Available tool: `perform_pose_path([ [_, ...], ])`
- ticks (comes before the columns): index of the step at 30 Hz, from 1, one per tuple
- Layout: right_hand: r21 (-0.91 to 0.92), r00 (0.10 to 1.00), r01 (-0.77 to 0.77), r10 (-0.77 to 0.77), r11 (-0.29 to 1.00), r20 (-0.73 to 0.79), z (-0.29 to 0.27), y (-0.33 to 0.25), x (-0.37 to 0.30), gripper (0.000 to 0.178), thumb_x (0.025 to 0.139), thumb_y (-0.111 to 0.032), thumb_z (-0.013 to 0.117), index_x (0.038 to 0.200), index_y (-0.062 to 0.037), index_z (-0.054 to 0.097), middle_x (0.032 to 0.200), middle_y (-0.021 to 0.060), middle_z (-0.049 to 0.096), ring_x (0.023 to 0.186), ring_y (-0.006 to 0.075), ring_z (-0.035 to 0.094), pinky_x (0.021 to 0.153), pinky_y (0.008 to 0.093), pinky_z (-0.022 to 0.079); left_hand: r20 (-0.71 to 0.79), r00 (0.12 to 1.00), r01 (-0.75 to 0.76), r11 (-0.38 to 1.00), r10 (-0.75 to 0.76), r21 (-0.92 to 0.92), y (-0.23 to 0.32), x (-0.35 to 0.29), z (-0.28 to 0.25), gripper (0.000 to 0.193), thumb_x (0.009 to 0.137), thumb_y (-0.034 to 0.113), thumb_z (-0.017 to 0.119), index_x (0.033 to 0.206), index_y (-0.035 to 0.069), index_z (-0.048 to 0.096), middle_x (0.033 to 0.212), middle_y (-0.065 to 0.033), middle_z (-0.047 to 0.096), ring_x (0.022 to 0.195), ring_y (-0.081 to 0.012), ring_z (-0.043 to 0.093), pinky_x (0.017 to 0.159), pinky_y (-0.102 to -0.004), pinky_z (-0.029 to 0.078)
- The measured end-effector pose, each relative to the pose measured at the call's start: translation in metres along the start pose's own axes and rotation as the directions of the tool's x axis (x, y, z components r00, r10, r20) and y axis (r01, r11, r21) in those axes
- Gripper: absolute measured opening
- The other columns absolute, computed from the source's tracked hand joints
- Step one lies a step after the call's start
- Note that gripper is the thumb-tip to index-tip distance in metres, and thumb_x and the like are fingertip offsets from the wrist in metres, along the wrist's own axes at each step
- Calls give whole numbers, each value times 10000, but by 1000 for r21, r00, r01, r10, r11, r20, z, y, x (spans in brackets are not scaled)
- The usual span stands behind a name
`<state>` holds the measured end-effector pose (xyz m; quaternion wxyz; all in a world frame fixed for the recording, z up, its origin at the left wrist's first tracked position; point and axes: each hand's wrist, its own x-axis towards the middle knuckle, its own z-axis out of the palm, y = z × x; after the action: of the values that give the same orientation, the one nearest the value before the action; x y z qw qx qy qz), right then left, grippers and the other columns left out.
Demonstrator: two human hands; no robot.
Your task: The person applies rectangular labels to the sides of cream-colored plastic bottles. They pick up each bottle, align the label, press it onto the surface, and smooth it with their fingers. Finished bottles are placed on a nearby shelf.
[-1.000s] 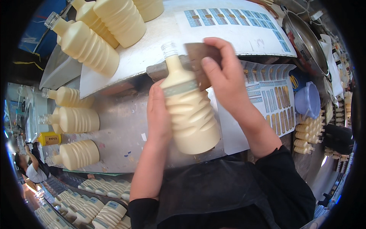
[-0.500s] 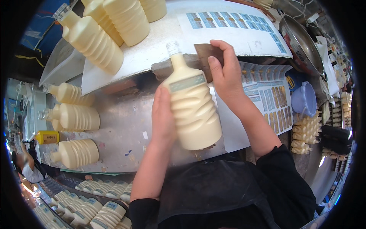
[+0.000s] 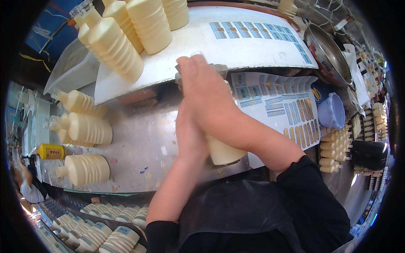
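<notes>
A cream bottle [image 3: 225,152] with a rippled body leans near the front edge of the metal table, mostly covered by my hands and forearm. My left hand [image 3: 190,133] is wrapped against its left side, holding it. Across the bottle's upper part lies my right hand [image 3: 211,95], its fingers pressed together on a brown flat card, of which only a dark corner [image 3: 179,63] shows. The label band on the bottle is hidden under this hand. A grey wrapped pad [image 3: 220,69] sits beyond the bottle.
Cream bottles stand on the white raised board [image 3: 190,46], and others lie at the left beside a yellow jar [image 3: 51,152]. Label sheets [image 3: 276,110] are on the right, near a lilac bucket [image 3: 332,110] and a large pan [image 3: 329,55]. Labelled bottles [image 3: 120,239] fill crates at lower left.
My right hand has swung left with the brown card, from the bottle's right side to across its upper part. My left hand stays on the bottle.
</notes>
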<state>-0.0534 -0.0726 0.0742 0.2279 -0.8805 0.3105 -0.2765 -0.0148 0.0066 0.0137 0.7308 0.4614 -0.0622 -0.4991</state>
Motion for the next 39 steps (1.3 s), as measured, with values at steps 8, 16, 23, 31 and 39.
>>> perform_pose_path([
  [8, 45, 978, 3, 6, 999, -210, -21, 72, -18, 352, 970, -58, 538, 1317, -33, 481, 1235, 210, 554, 1144, 415, 579, 964, 479, 486, 397, 856, -495, 304, 331, 814, -11, -21, -25, 925, 900, 357, 696, 1625, 64, 202, 1518, -293, 327, 1339, -441, 471, 1130, -475, 400],
  [16, 309, 957, -32, 118, 950, -264, -9, 112, -29, 352, 991, -64, 534, 1339, -32, 489, 1302, 210, 556, 1239, 392, 557, 1054, 444, 446, 379, 861, -485, 320, 340, 814, -17, -24, -19, 1027, 855, 336, 710, 1648, 57, 120, 1419, -251, 409, 1291, -384, 489, 1130, -468, 383],
  [23, 279, 930, 52, 56, 959, -364, -16, 111, -30, 344, 963, -27, 588, 1299, -43, 519, 1230, 182, 622, 1122, 384, 629, 970, 453, 501, 316, 876, -462, 441, 365, 770, -24, -23, -26, 1063, 802, 224, 756, 1641, 50, 126, 1499, -263, 398, 1345, -390, 493, 1121, -456, 426],
  [31, -28, 794, 555, -539, 832, -283, -28, 52, -73, 253, 771, -101, 689, 1023, -84, 709, 993, 64, 708, 909, 258, 707, 780, 367, 545, 203, 918, -349, 450, 340, 822, -14, -29, -15, 1077, 799, 170, 809, 1634, 29, 143, 1532, -231, 435, 1381, -347, 497, 1127, -413, 426],
  [39, 118, 879, 463, -437, 879, -192, -27, 42, -71, 277, 797, -43, 686, 1068, -96, 701, 936, 87, 674, 864, 323, 691, 767, 392, 562, 279, 914, -389, 440, 295, 809, -18, -29, -21, 1004, 882, 389, 750, 1599, -26, 182, 1581, -233, 357, 1455, -326, 380, 1198, -421, 305],
])
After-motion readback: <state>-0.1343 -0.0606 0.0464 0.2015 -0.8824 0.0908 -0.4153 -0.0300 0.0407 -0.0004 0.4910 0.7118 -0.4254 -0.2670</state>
